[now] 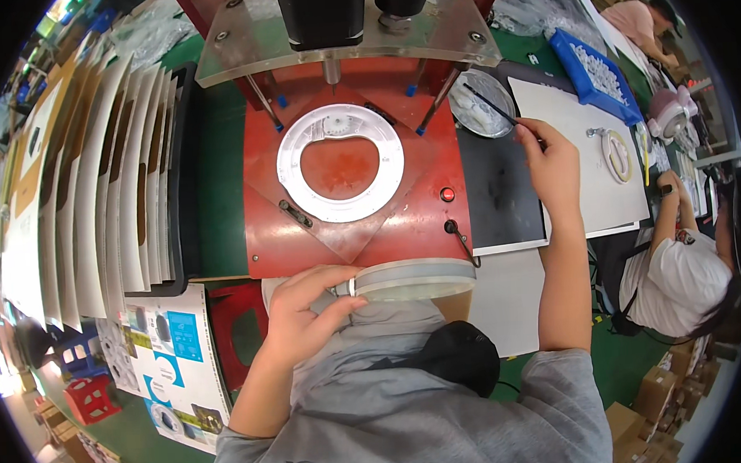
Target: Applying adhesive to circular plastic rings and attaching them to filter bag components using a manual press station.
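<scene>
My left hand (308,314), at the near edge of the red machine base, pinches a round, translucent grey part (415,279) by a small white fitting at its left end. The part is seen almost edge-on. My right hand (551,163) is closed on a thin black stick (489,102). Its far end lies over a shallow round dish (480,112) with a pale, shiny inside; whether it touches the dish I cannot tell. On the red base (270,228) lies a white ring-shaped housing (388,172), beneath the machine's metal tip (332,72) and apart from both hands.
Upright cardboard sheets (104,187) stand in a black tray at the left. A red button (447,195) and a small black lever (451,226) sit on the base. At the right are a blue bin (594,77) of small white pieces and another person (679,274).
</scene>
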